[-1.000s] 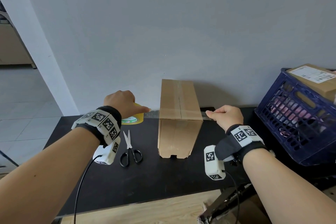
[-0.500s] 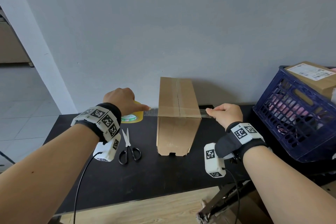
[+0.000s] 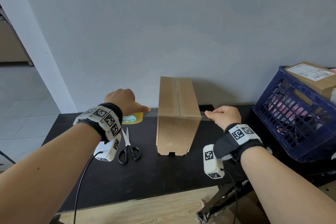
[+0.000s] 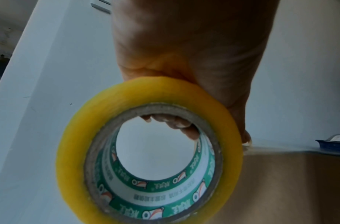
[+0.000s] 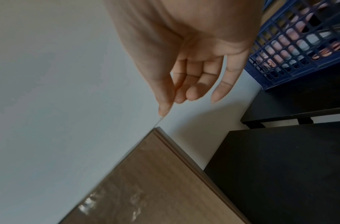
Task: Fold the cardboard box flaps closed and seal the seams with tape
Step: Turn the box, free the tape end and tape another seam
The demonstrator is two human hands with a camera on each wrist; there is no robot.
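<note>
Stretching a clear tape strip (image 3: 204,115) across the box (image 3: 177,114), upright mid-surface, the left hand (image 3: 121,101) grips the roll (image 3: 133,117); right hand (image 3: 226,117) fingers pinch its end, now slightly lower, nearing the lid.

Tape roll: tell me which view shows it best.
Left wrist view: the tape roll fills the frame, its yellow edge, cardboard core and green printed liner clear, left hand gripping it with fingers through the core. Head view shows only a yellow sliver behind that hand. Right wrist view does not show it.
</note>
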